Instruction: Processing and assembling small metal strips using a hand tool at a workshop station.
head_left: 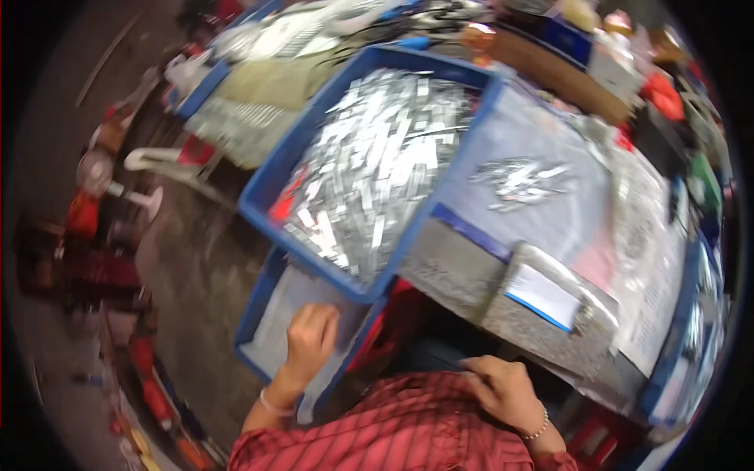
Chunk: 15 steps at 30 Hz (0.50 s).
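Dark floor [188,259] is seen to the left of the filled blue bin [440,63], with a curved white plastic piece [169,161] standing out against it. Beyond the bin's far left corner, a surface is crowded with greyish sheets [259,118] and other blurred goods. Below the bin's near edge, partly covered by it, a second blue bin [261,298] is placed, its inside pale. By the filled bin itself a mass of flat silver strips [385,157] is contained, lying in many directions, with a bit of red [284,204] shown at the left wall. To its right, a worktable is covered by a pale sheet [565,212], on which a small loose pile of silver pieces [525,182] is laid. Nearer, right of the bin's near corner, a speckled grey block [510,318] is topped by a white card [542,294] edged in blue. Farthest right of the bin, a blue tray [695,337] of shiny packets is seen.

The left hand [312,337] is held just below the filled bin's near edge, over the second bin, its fingers curled inward; whether anything is gripped cannot be told. The right hand [503,388], below and right of the filled bin, is held beside the striped red shirt [416,416], its fingers loosely bent and parted, with nothing seen in them.
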Each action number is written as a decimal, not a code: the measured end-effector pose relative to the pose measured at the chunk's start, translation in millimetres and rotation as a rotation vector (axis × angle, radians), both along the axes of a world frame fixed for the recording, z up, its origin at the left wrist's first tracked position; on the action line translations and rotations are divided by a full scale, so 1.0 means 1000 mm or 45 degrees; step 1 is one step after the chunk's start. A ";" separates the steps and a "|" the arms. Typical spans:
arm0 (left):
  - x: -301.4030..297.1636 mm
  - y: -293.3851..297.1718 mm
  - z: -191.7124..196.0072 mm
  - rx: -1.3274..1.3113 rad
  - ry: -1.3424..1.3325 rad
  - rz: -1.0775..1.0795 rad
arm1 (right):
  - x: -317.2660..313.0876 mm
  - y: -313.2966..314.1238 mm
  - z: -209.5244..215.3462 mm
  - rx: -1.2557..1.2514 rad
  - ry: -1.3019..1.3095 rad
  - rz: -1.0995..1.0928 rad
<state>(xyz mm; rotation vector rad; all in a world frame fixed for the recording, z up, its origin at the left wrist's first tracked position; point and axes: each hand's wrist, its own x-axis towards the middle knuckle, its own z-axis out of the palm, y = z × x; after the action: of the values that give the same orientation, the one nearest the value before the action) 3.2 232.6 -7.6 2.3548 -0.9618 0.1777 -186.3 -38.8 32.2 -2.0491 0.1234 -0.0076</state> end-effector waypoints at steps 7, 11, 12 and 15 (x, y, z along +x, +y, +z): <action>-0.034 -0.143 0.065 -0.355 0.203 -0.599 | -0.027 -0.012 -0.001 0.045 -0.150 0.018; -0.004 -0.247 0.063 -0.457 0.252 -0.610 | -0.057 -0.019 0.004 0.006 -0.162 -0.159; 0.008 -0.271 0.052 -0.452 0.233 -0.577 | -0.065 -0.021 0.005 0.024 -0.153 -0.235; 0.047 -0.327 0.021 -0.314 0.120 -0.414 | -0.088 -0.021 0.000 0.075 -0.019 -0.345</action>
<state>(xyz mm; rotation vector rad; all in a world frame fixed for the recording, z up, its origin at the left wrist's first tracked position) 50.4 -94.2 13.6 1.9372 -1.1871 0.0528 -274.3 -59.9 32.6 -1.9597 0.3863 -0.1851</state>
